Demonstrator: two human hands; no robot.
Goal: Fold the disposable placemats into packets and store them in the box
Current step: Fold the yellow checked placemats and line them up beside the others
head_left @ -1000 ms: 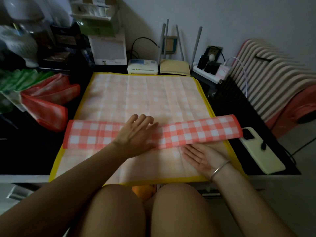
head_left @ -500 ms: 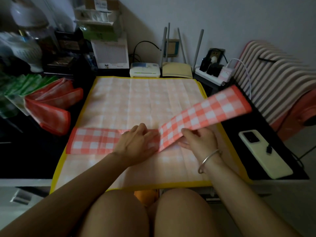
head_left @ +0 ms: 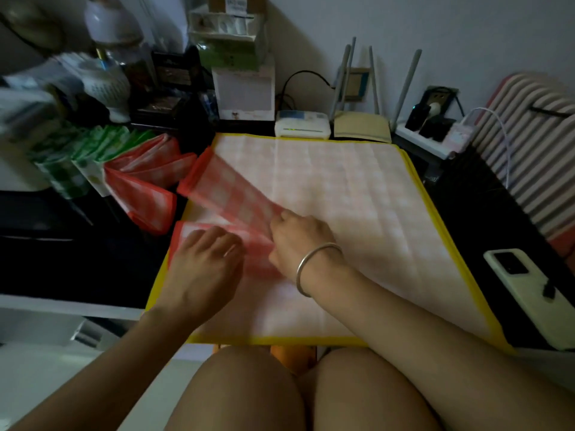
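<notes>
Two hands were on the red checked strip (head_left: 230,194), folded long and narrow, at the near left part of the spread placemat (head_left: 357,197) with the yellow border. My left hand (head_left: 202,265) pressed its lower half flat with loose, spread fingers, while my right hand (head_left: 298,241), bracelet (head_left: 300,276) on the wrist, gripped the other half, which stood lifted and blurred, slanting toward the far left. Some red folded packets (head_left: 146,194) lay just left of the placemat, with a phone (head_left: 529,293) at right.
</notes>
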